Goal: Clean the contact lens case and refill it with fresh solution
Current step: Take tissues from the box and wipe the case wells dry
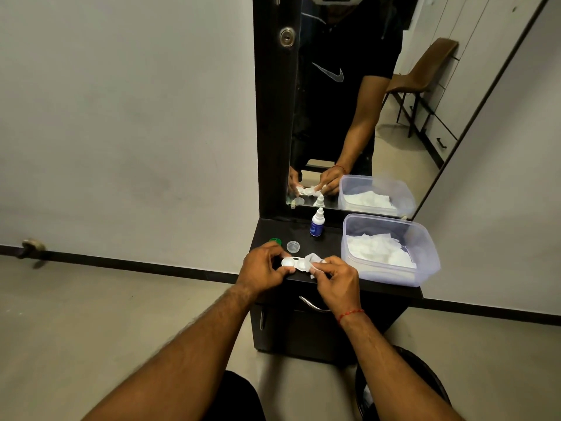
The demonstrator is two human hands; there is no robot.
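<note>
The white contact lens case (292, 263) is held above the front edge of the dark cabinet top (329, 238), both wells uncapped. My left hand (264, 266) grips its left well. My right hand (333, 278) pinches a small white tissue (312, 262) against the case's right well. A green cap (275, 240) and a clear cap (293, 246) lie on the top just behind my left hand. The solution bottle (317, 223), white with a blue label, stands upright near the mirror.
A clear plastic tub (425, 256) holding white tissues fills the right side of the cabinet top. A mirror (379, 101) rises behind it. A drawer handle (312, 305) sits below the top. A dark bin (425, 375) stands on the floor at lower right.
</note>
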